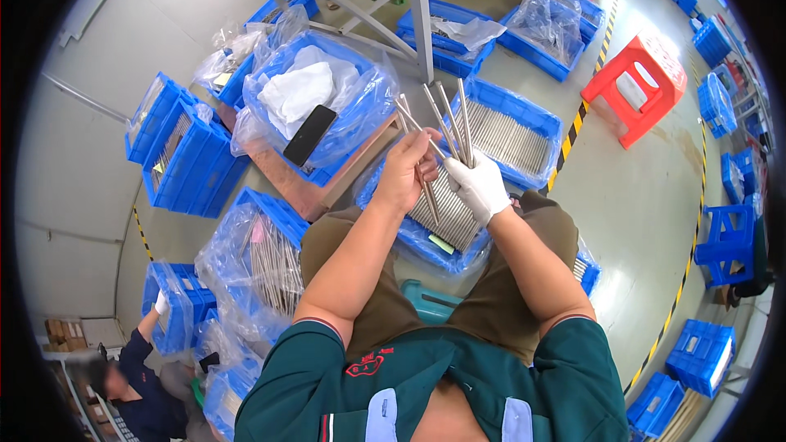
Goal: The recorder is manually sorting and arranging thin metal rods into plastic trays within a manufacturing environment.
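My bare left hand (pixel 403 170) is closed on thin metal rods, whose ends stick out above and below the fingers. Beside it, my right hand (pixel 478 186), in a white glove, grips several metal rods (pixel 451 121) that fan out upward. Below both hands, between my knees, a lined blue crate (pixel 468 263) holds rows of similar rods (pixel 446 214). Just beyond my right hand stands another blue crate (pixel 559 137) filled with neatly laid rods (pixel 509 137). How many rods my left hand holds is hard to make out.
A black phone (pixel 310 134) rests on a plastic-lined crate (pixel 270 82) at the left. Longer rods (pixel 275 266) lie in a bagged crate near my left knee. A red stool (pixel 637 86) stands right, past striped floor tape (pixel 573 133). A co-worker (pixel 147 389) is at lower left.
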A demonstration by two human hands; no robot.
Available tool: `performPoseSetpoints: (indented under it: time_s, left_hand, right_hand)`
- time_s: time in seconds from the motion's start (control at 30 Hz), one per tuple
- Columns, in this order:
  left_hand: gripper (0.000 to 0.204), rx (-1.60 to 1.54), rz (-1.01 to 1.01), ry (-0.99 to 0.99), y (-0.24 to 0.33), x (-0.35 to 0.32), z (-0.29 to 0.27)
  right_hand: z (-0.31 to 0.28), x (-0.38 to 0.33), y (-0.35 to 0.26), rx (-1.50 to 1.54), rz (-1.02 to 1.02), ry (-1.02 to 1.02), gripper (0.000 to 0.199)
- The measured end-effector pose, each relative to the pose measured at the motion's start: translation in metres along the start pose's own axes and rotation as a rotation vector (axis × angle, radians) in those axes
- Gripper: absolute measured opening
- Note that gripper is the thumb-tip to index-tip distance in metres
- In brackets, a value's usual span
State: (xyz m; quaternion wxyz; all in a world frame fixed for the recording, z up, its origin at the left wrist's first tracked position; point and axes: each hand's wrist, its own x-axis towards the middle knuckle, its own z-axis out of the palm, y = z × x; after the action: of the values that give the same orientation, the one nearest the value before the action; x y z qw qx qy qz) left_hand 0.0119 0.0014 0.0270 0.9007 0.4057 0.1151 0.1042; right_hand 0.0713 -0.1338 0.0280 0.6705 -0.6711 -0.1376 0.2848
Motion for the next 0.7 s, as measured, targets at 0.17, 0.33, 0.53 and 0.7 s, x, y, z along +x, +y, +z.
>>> performPoseSetpoints:
  time_s: [0.17,0.33,0.53,0.7]
  left_hand:
    - [0.023,0.160,-0.021,-0.041,-0.007,0.001,-0.008]
    - [0.021,0.109,-0.023,0.023,-0.020,-0.007,0.012]
    - [0.023,0.149,-0.070,-0.014,-0.011,-0.008,0.006]
    - [0.028,0.114,-0.361,-0.302,-0.013,-0.017,0.004]
  right_hand:
    - [0.002,0.004,0.001,0.159,0.010,-0.045,0.016]
    - [0.007,-0.004,-0.017,0.358,0.075,-0.063,0.019]
    - [-0.013,0.021,-0.011,-0.160,-0.111,0.178,0.020]
    - [-0.035,0.023,-0.029,0.516,0.183,-0.196,0.020]
